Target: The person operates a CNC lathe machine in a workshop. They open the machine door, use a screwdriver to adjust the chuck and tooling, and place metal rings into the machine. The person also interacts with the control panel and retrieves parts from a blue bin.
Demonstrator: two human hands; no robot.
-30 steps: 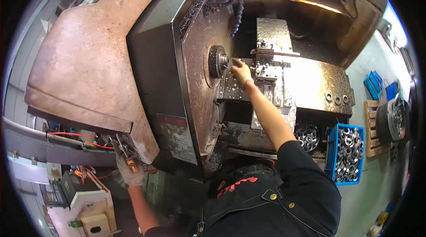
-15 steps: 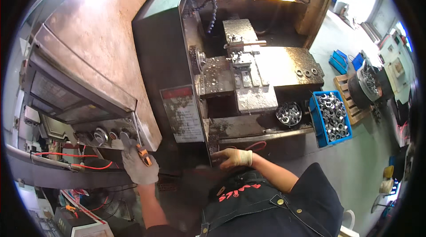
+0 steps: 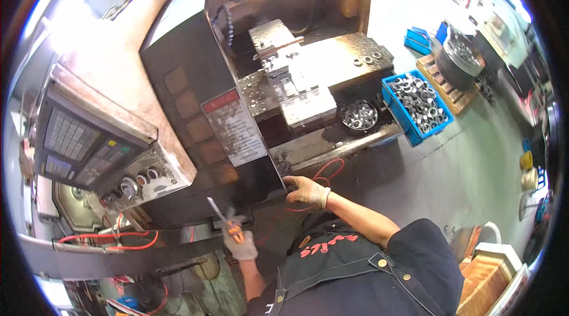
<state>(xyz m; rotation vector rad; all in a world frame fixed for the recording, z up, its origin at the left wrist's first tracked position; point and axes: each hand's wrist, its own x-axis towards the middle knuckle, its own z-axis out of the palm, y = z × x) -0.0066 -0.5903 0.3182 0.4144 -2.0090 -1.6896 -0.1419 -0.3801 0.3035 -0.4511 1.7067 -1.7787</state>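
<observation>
My left hand [image 3: 241, 246], in a pale glove, is closed around a hand tool with an orange grip [image 3: 235, 233] and a thin metal blade [image 3: 216, 206] pointing up and left. Motion blurs it, so its exact kind cannot be made out. My right hand [image 3: 308, 190], also gloved, has its fingers curled on the front edge of the machine's dark sliding door [image 3: 195, 117]. On the door is a worn sign [image 3: 234, 129]. Through the opening to its right show the tool slide [image 3: 287, 76] and a flat metal table [image 3: 338, 58] with several rings [image 3: 367, 59].
A round pan of metal rings [image 3: 359, 116] stands below the slide. Further right is a blue crate of rings [image 3: 418, 103], beside a wooden pallet [image 3: 453, 94] bearing a drum [image 3: 459, 58]. The control panel [image 3: 83, 147] juts out left; a red hose [image 3: 112, 234] runs below it.
My left hand has come away from the control knobs, down and right, with the tool. The door has slid right under my right hand, covering the chuck. The view has turned.
</observation>
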